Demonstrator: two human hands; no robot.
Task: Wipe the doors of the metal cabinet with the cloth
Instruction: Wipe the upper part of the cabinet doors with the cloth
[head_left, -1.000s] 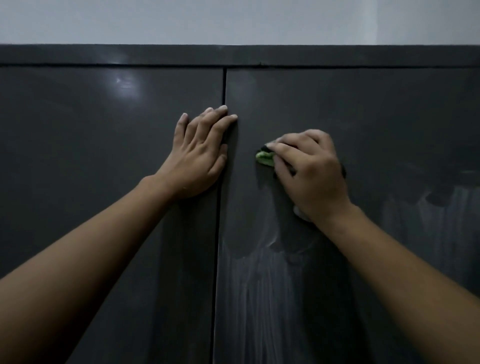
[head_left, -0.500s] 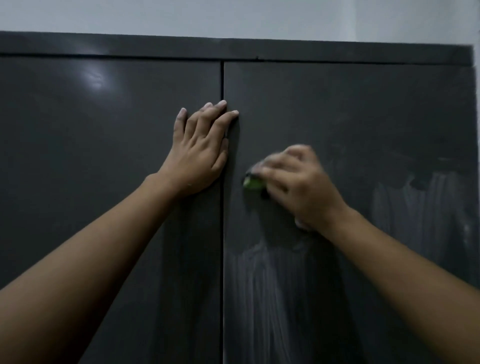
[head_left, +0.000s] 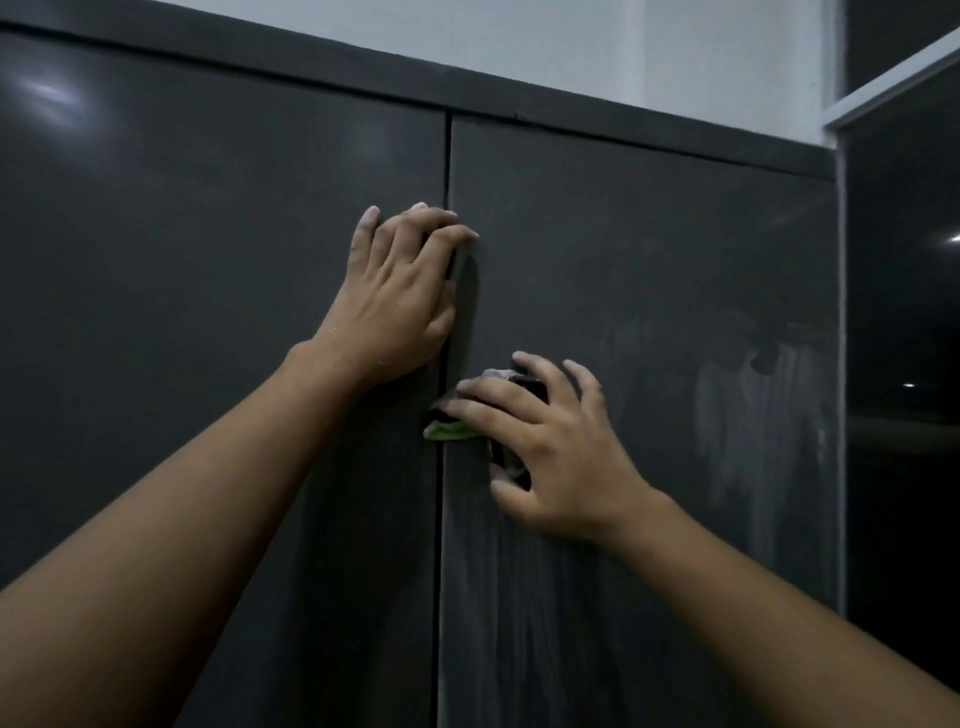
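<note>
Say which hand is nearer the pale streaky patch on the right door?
Right. The right hand, on the cloth, sits left of the patch; the left hand farther left, across the seam.

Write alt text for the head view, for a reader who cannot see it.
A right hand holds a cloth against the right door of a dark cabinet, by the centre seam. The left hand rests on the left door, higher up.

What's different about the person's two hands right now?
The left hand sits higher, on the left door by the seam, and holds nothing; the right hand is lower, on the right door, fingers spread over a bunched cloth. Both are bare and touch the cabinet.
</note>
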